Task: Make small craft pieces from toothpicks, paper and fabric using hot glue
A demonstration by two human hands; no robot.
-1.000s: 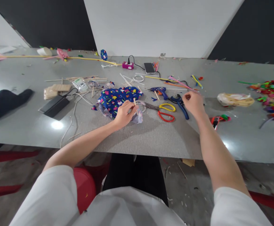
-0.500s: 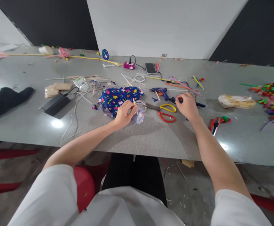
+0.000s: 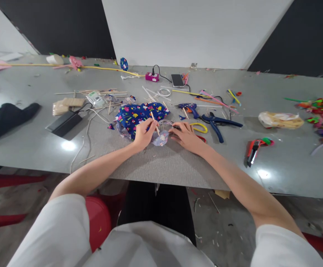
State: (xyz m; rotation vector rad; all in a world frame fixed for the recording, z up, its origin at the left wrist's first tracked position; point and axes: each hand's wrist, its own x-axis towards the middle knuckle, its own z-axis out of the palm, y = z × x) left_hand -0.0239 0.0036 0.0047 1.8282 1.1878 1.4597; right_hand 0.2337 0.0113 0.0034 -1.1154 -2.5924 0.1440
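Observation:
My left hand pinches a thin wooden stick, tilted, with its top poking up past the fingers. At the stick's lower end is a pale patterned fabric piece, wrong side showing. From the right, my right hand reaches in with fingers apart, their tips close to this piece; whether they touch it I cannot tell. Beneath the right hand lie scissors with a yellow handle loop, blades mostly covered. A white coil sits between the hands. Dark blue printed cloth lies behind my left hand.
Blue-handled cutters and a blue glue gun lie right of centre. Farther right are a red utility knife and a plastic-wrapped bundle. A black box with cable lies left. A phone lies behind.
My right hand has moved left from the cutters to beside the fabric piece, uncovering the cutters and covering part of the scissors. My left hand, still holding the stick, has shifted slightly left.

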